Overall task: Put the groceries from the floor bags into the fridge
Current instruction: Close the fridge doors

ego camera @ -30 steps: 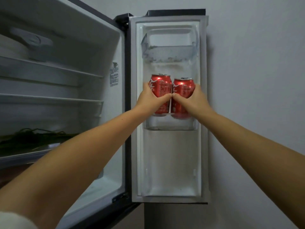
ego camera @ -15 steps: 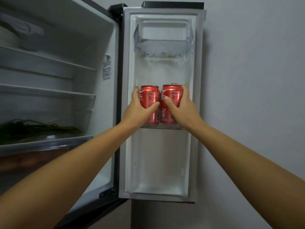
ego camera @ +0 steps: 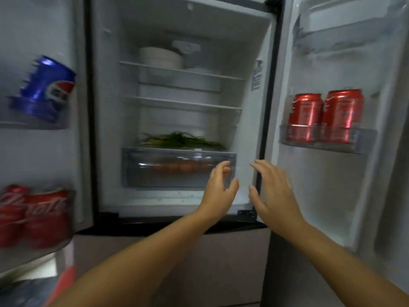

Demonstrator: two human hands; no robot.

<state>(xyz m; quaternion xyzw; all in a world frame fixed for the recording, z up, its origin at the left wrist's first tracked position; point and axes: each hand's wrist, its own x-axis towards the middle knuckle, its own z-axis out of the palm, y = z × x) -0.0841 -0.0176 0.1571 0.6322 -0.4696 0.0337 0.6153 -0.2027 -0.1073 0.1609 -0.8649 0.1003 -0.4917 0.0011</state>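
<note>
With both hands free in front of the open fridge, I read it like this:

Left hand (ego camera: 218, 191): grip apart, fingers loosely curved, holding nothing, in front of the crisper drawer (ego camera: 177, 168).
Right hand (ego camera: 271, 191): grip apart, fingers spread, empty, near the hinge edge of the right door (ego camera: 332, 196).
Cola cans (ego camera: 325, 117): two red ones upright, side by side, touching, in the right door shelf (ego camera: 318, 145).
Left door: blue can (ego camera: 44, 87) tilted on an upper shelf; more red cans (ego camera: 33, 213) below. All blurred.
Inside: greens (ego camera: 181, 140) on the shelf above the drawer, bowls (ego camera: 160, 57) up top, orange items in the drawer, too blurred to name.
Bags: not clearly in view; something red-edged at bottom left, can't tell.
Risk: I judge the tilted blue can the weak spot. Bumping or swinging that door could tip it out. Closing doors fast could rattle the cans loose.
</note>
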